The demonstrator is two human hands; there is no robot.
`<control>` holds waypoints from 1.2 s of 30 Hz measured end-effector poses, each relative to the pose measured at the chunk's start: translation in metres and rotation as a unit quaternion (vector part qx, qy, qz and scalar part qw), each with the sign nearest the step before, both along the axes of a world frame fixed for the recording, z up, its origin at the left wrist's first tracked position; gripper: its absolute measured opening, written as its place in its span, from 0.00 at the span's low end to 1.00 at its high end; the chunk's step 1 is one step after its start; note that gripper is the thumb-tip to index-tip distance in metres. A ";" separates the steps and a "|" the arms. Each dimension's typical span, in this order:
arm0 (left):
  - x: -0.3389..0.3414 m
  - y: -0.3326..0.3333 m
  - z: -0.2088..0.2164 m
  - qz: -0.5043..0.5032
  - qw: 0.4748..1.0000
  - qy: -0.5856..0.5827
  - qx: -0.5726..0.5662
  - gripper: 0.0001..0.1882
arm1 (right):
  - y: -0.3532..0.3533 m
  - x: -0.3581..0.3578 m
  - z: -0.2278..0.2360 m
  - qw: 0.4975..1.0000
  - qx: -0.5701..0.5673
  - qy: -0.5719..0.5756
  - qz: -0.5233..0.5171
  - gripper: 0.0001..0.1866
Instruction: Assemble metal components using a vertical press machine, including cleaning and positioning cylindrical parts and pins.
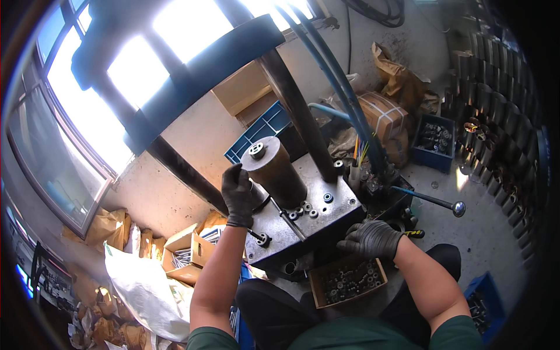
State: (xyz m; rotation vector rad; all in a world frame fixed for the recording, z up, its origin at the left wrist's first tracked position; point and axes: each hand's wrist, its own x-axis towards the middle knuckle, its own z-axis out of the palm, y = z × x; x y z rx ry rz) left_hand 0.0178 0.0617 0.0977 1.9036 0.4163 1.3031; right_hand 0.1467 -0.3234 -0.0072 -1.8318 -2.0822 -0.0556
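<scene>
My left hand [237, 195], in a dark grey glove, is raised beside a thick upright metal cylinder [283, 178]. Its fingers are bent together near the cylinder's upper edge; what they grip, if anything, is hidden. A small round piece with holes [256, 150] sits on the cylinder's top. Several small metal rings [306, 206] lie at its foot, beside a slim rod [291, 226] on the steel press bed [338, 204]. In front of the bed's right corner, my gloved right hand [371, 239] has its fingers curled together, and I cannot see what is in them.
A cardboard box of small metal parts [348, 283] stands below the bed, between my legs. Two dark press columns [297, 111] rise behind it. A ball-ended lever [434, 201] juts out at right. Stacked metal tubes [496, 111], blue bins [434, 140] and sacks [146, 286] surround the press.
</scene>
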 end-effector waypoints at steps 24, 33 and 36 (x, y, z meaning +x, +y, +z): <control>-0.065 -0.117 -0.132 -0.013 0.851 0.506 0.141 0.19 | -0.034 -0.007 0.042 0.971 0.006 0.233 -0.058 0.15; -0.076 -0.105 -0.120 0.024 0.936 0.323 0.140 0.20 | -0.079 -0.025 0.156 0.995 0.042 0.054 -0.074 0.15; -0.069 -0.094 -0.117 0.077 0.963 0.192 0.173 0.20 | -0.096 -0.024 0.172 0.992 0.033 0.036 -0.114 0.15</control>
